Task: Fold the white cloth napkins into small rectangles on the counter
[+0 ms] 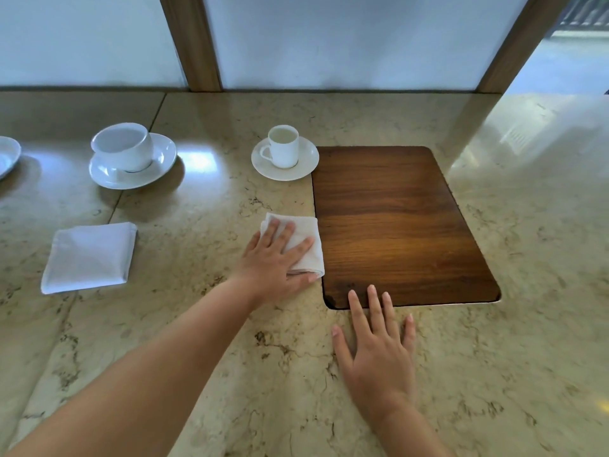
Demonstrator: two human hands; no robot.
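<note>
A small folded white napkin (311,249) lies on the marble counter (204,225), right against the left edge of a wooden board. My left hand (275,258) rests flat on it, fingers spread over the top and thumb at its near edge. My right hand (379,344) lies flat on the counter near the board's front edge, fingers apart and holding nothing; its fingertips reach over the board's rim. A second white napkin (90,257), folded into a larger square, lies apart at the left.
A dark wooden board (395,225) is set into the counter at centre right. A small cup on a saucer (285,155) stands at its far left corner. A bigger cup and saucer (131,156) stand further left, and a plate edge (8,156) shows at the far left.
</note>
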